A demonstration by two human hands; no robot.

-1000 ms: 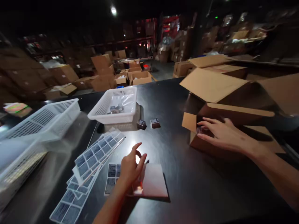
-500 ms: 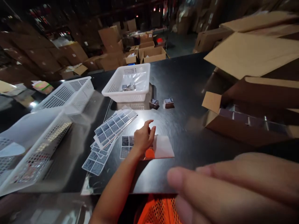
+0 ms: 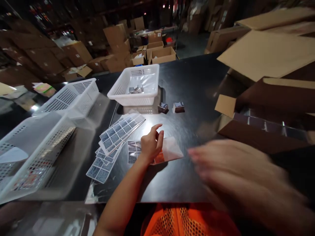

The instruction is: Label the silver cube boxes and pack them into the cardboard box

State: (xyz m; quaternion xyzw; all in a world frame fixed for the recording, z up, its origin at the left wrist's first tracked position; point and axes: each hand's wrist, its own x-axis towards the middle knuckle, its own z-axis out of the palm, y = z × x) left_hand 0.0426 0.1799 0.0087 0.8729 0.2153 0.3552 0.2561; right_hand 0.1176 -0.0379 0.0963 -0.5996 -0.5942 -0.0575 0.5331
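My left hand (image 3: 150, 144) is over a label sheet (image 3: 134, 152) and grips it, thumb and forefinger sticking up and the other fingers hidden behind. Dark square labels show at the sheet's left end; its right end is blank backing, and an orange reflection lies beside my hand. The sheet's near edge looks slightly raised, with a shadow under it. My right hand (image 3: 228, 167), smeared by motion, hovers to the right of the sheet, apart from it; its fingertips are too blurred to show anything held. Left of my left hand lies a fanned pile of label sheets (image 3: 120, 131).
Two small boxes (image 3: 178, 106) stand beyond the sheet, beside a white basket (image 3: 133, 98) with small silvery pieces and clear plastic. More white baskets (image 3: 71, 105) line the left. An open carton (image 3: 226, 105) with several boxes inside stands at the right, flaps spread.
My right hand has drawn back from close to the camera toward the table, right of the sheet. The sheet under my left hand has tilted, its near edge rising.
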